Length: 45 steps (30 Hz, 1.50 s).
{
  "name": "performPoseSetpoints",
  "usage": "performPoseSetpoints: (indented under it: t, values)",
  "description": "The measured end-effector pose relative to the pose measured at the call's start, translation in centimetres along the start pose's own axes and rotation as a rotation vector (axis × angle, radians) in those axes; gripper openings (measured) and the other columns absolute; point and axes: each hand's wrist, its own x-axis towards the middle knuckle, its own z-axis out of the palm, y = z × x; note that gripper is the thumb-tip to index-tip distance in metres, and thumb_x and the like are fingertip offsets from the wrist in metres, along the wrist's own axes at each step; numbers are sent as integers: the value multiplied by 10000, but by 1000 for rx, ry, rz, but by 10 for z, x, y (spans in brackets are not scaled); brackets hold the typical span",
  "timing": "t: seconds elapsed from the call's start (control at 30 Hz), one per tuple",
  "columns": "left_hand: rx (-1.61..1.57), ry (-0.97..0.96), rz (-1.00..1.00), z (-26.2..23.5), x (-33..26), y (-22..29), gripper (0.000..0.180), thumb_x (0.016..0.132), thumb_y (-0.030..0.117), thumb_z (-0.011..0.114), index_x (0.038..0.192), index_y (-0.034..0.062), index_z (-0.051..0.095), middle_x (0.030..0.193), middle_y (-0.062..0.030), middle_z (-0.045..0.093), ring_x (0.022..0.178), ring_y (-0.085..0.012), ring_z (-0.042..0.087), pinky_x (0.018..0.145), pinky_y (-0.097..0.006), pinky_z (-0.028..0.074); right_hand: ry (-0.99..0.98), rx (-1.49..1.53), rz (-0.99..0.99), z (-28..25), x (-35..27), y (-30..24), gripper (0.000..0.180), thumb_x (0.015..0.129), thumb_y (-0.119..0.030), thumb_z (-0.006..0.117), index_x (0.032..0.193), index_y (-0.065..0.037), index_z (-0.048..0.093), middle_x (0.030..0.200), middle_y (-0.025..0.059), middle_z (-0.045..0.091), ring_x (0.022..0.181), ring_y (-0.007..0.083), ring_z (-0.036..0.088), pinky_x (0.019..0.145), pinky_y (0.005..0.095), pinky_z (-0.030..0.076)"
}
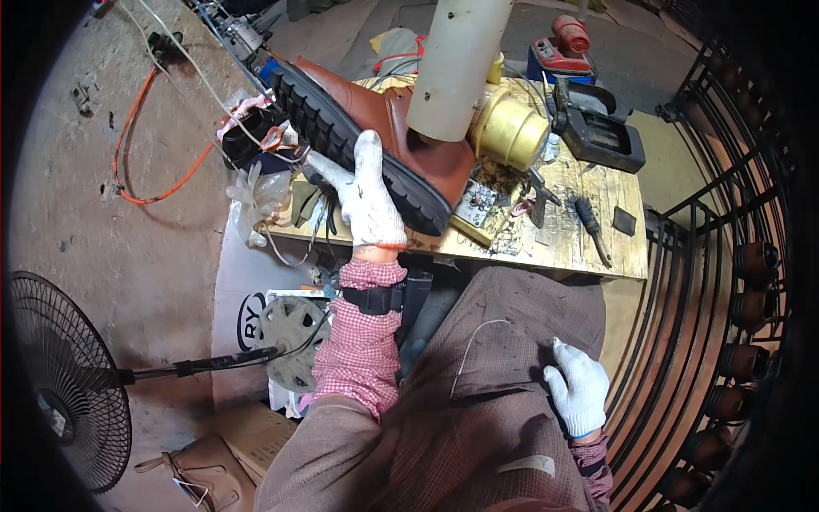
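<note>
My left hand (372,203), in a white knit glove, is closed against the black ridged sole (341,141) of a brown leather boot (431,166). The boot is tilted over the worktable, its sole turned toward my lower left. A wide pale pipe (456,64) comes down in front of the boot's upper part; whether its end touches the leather I cannot tell. My right hand (580,388), also in a white glove, rests on the brown cloth over my lap (512,341), fingers loosely stretched and thumb apart, holding nothing.
The wooden worktable (627,252) holds a yellow ribbed cylinder (509,128), a hammer (539,194), a dark-handled tool (590,226) and a black tray (601,132). A fan (72,384) stands left. Racks (674,299) with several brown shoes (751,307) line the right.
</note>
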Motion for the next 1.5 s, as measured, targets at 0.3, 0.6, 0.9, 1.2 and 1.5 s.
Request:
performPoseSetpoints:
  t: [0.3,0.6,0.9,1.2,1.5]
  values:
    - [-157,111,-208,-7,7,1,1176,917,482,739,1644,52,-78,1622,-190,291,1403,-294,427,1162,-401,363,-29,-30,-103,-2,12,-6,448,894,-266,726,1285,-56,662,1127,136,711,914,317,686,777,415,522]
    - [-1950,-475,-1027,-91,-90,-65,914,892,594,707,1519,3,401,1519,-194,455,1404,-378,444,1163,-486,379,-26,22,-81,11,-4,-12,442,861,-229,750,1259,-52,678,1110,136,719,933,319,699,799,409,545]
    - [-824,-27,-832,-57,-131,-19,948,910,737,577,1565,88,356,1528,-158,480,1367,-346,501,1162,-456,427,-62,-27,-49,12,-12,-16,441,863,-233,750,1264,-65,674,1122,132,715,932,323,697,804,415,546]
    - [-647,-499,-995,-65,-131,-23,918,967,724,466,1590,68,311,1535,-155,484,1388,-298,513,1172,-449,430,-55,-9,-29,16,-24,-10,443,856,-249,760,1254,-72,680,1087,126,722,930,329,696,787,424,545]
    - [-181,-458,-660,-33,-104,-6,971,1009,620,534,1658,82,53,1552,-145,432,1351,-229,496,1118,-341,422,-85,-10,22,19,-25,-4,445,853,-276,758,1245,-79,684,1087,127,727,924,334,697,777,434,545]
